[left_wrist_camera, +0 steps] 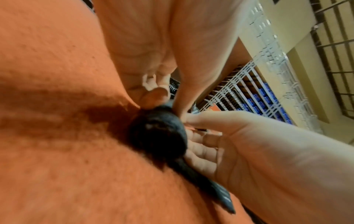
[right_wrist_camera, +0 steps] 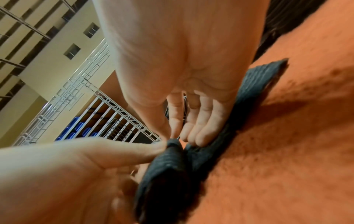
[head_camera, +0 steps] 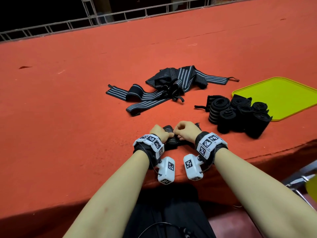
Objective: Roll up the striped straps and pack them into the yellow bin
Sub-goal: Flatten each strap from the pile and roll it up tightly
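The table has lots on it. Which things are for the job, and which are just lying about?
For the job: strap both hands pinch, left hand, right hand, loose straps, rolled straps, yellow bin.

Lying about: railing, chair.

No words, brand names or numbers can be read anywhere. The only signs are black-and-white square code patterns on the white wrist blocks [head_camera: 166, 170], and small characters beside them are too tiny to make out.
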